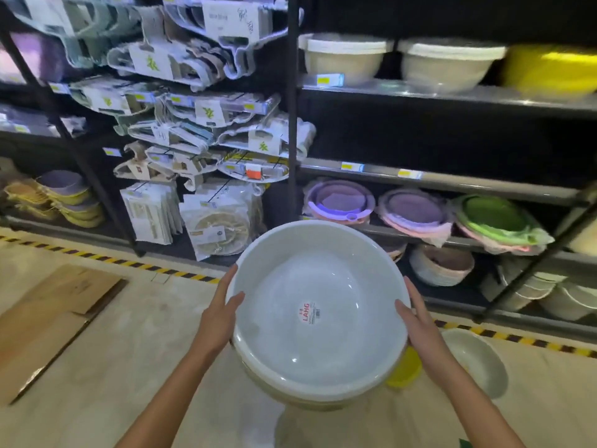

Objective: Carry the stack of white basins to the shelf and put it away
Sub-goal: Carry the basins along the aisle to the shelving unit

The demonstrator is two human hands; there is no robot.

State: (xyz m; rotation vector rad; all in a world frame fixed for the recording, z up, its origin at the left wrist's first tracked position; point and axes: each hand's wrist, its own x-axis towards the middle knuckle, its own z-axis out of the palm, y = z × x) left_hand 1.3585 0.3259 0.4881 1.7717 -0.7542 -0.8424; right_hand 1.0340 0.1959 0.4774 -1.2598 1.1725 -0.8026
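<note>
I hold a stack of white basins [323, 286] in front of me, above the floor. The top basin has a round red and white label at its bottom. My left hand [223, 315] grips the left rim, thumb inside. On the right rim my right hand [420, 321] does the same. The dark metal shelf [452, 181] stands just ahead, to the right. Its top level carries white basins [345, 58] and a yellow one [549, 69]. The level under that one looks dark, and I cannot see anything on it.
Lower shelf levels hold purple [339, 202], pink and green [497, 218] basins. Hangers and packets [193, 124] fill the rack on the left. On the floor lie flattened cardboard [55, 318], a white basin [481, 360] and a yellow one [405, 370]. Yellow-black tape [129, 263] runs along the shelf foot.
</note>
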